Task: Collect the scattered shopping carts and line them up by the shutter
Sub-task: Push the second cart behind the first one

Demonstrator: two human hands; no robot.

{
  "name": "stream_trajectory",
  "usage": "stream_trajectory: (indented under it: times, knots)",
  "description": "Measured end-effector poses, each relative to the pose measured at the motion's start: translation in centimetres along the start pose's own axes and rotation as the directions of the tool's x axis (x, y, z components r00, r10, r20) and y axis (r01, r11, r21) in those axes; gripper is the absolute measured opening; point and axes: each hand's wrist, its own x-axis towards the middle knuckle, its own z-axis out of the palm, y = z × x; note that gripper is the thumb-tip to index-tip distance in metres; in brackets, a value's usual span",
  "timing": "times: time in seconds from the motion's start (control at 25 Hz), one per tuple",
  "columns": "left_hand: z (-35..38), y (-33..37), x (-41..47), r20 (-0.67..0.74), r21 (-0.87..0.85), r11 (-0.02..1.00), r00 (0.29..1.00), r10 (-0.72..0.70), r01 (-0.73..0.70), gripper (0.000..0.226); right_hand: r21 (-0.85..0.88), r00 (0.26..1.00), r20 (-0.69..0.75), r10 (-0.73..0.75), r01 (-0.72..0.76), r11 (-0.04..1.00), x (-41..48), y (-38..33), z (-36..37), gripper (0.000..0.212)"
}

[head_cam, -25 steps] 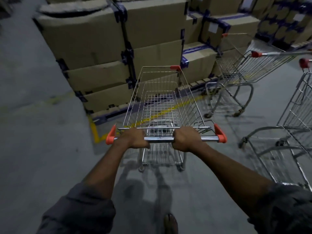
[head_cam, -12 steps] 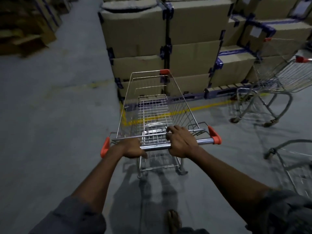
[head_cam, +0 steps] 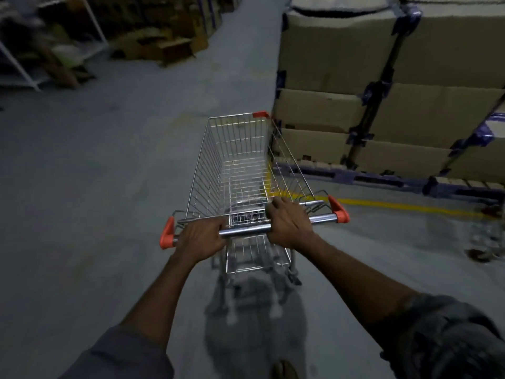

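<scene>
1. Chrome-wire shopping cart (head_cam: 246, 170), empty, sits on the grey concrete floor (head_cam: 95, 187), with its right side close to a stack of cardboard boxes (head_cam: 341, 58) on a pallet (head_cam: 382, 177).
2. Left hand (head_cam: 200, 237) is wrapped tight round the handle bar (head_cam: 246, 228), near the orange end cap (head_cam: 167, 236).
3. Right hand (head_cam: 289, 224) has its palm on the same bar, fingers hooked forward over the basket's rear wire.
4. Yellow floor line (head_cam: 396, 205) runs along in front of the pallet.
5. Far right there's a blurry bit of another cart (head_cam: 486, 242), and cluttered shelving (head_cam: 16, 64) back left.

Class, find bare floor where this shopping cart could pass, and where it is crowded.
Free: the grey floor left of the shopping cart, running ahead between the shelving and cardboard boxes. Crowded: right, boxes close beside the basket.
</scene>
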Motion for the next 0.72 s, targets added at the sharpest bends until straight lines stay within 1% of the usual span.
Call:
stream_trajectory:
  times: [0.12, 0.2, 0.24, 0.32, 0.4, 0.44, 0.56, 0.64, 0.72]
  knots:
    - [0.3, -3.1, 0.1, -0.135, 0.052, 0.993, 0.986, -0.102, 0.110, 0.016, 0.009, 0.984, -0.092, 0.156, -0.155, 0.988, 2.9, -3.3, 1.3, 0.043]
    - [0.5, -5.2, 0.3, -0.203, 0.088, 0.979, 0.965, -0.163, 0.184, 0.015, 0.025, 0.972, -0.157, 0.175, -0.173, 0.985, 5.1, -5.2, 1.6, 0.044]
    - [0.6, -6.3, 0.6, -0.231, 0.098, 0.971, 0.954, -0.190, 0.217, 0.016, 0.039, 0.973, -0.184, 0.142, -0.138, 0.990, 6.5, -5.9, 1.7, 0.045]
    - [0.7, -8.8, 1.4, -0.264, 0.124, 0.957, 0.939, -0.221, 0.261, 0.018, 0.045, 0.973, -0.228, 0.025, -0.015, 0.999, 9.4, -6.6, 2.3, 0.044]
    - [0.8, -11.8, 2.2, -0.246, 0.194, 0.928, 0.932, -0.267, 0.317, 0.023, 0.029, 0.961, -0.260, -0.098, 0.109, 0.994, 12.6, -7.7, 3.0, 0.037]
    - [0.7, -13.6, 2.6, -0.239, 0.225, 0.910, 0.925, -0.294, 0.348, 0.026, 0.034, 0.954, -0.268, -0.136, 0.151, 0.988, 14.5, -8.6, 3.2, 0.033]
    - [0.1, -18.9, 4.1, -0.238, 0.306, 0.866, 0.913, -0.332, 0.395, 0.030, 0.028, 0.955, -0.250, -0.162, 0.174, 0.984, 20.8, -12.2, 3.7, 0.024]
    - [-0.7, -22.6, 5.3, -0.258, 0.329, 0.839, 0.896, -0.362, 0.434, 0.026, 0.024, 0.958, -0.228, -0.175, 0.185, 0.982, 25.1, -14.9, 4.2, 0.019]
    - [-1.7, -26.4, 6.6, -0.273, 0.318, 0.820, 0.874, -0.402, 0.477, 0.020, 0.031, 0.951, -0.224, -0.212, 0.225, 0.974, 28.9, -17.4, 4.6, 0.020]
